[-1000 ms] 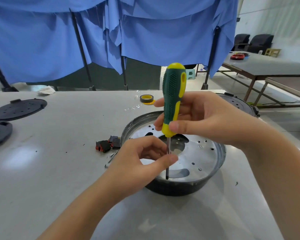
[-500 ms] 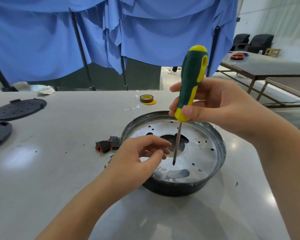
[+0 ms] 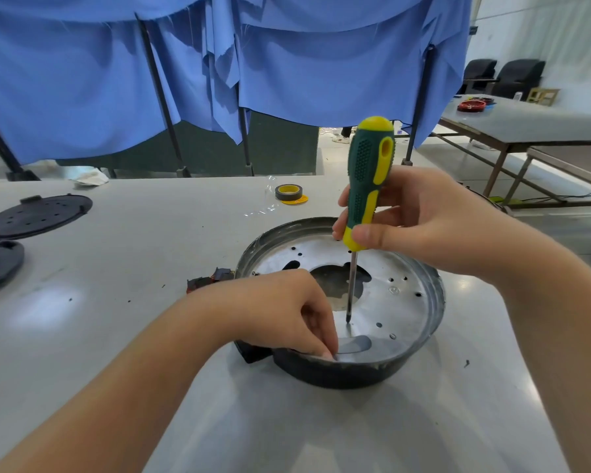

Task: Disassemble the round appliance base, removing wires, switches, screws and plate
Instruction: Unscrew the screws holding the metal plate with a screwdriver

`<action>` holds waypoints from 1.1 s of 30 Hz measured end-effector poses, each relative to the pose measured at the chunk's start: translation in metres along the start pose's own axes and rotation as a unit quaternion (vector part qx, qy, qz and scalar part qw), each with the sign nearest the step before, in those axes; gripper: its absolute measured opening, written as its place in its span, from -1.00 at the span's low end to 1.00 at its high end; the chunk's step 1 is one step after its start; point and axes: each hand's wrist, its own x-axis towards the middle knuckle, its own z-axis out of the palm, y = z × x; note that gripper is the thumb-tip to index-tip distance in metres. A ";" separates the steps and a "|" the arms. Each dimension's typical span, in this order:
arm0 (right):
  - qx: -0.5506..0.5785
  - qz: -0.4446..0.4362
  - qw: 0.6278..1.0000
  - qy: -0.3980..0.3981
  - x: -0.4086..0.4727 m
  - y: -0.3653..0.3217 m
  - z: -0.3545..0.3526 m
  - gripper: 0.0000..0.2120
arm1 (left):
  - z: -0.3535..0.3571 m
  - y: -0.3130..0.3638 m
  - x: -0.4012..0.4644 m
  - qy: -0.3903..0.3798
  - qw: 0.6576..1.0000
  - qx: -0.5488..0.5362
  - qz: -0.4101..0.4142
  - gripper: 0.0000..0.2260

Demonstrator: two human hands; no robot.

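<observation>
The round appliance base [image 3: 434,322] sits on the grey table, a dark rim around a shiny metal plate [image 3: 389,278] with a central hole and small screw holes. My right hand [image 3: 420,220] grips a green and yellow screwdriver [image 3: 367,186], held upright with its tip just above the plate near the front slot. My left hand [image 3: 280,312] reaches into the base at its near left rim, fingertips curled down onto the plate edge; what they touch is hidden. Small black and red switches [image 3: 202,283] lie left of the base.
Two black round covers [image 3: 35,215] lie at the table's left edge. A roll of tape [image 3: 289,193] sits at the back centre. Blue curtains on dark stands hang behind the table. Another table stands at the right.
My right hand lifted the screwdriver off the plate, then lowered it again near the front slot. My left hand let go of the shaft and dropped to the base's near left rim.
</observation>
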 end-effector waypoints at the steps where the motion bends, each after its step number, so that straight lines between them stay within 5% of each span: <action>1: -0.003 0.001 1.000 0.001 0.000 0.000 -0.001 -0.72 | -0.003 0.002 0.002 -0.018 1.000 0.012 -0.004 -0.97; 16: -0.009 0.004 1.000 -0.009 0.002 0.003 -0.001 -0.71 | -0.006 0.018 0.018 -0.090 0.984 0.151 -0.020 -0.95; 33: -0.012 -0.002 1.000 -0.005 0.002 0.003 -0.001 -0.71 | -0.020 0.028 0.007 -0.075 0.996 0.040 0.010 -0.96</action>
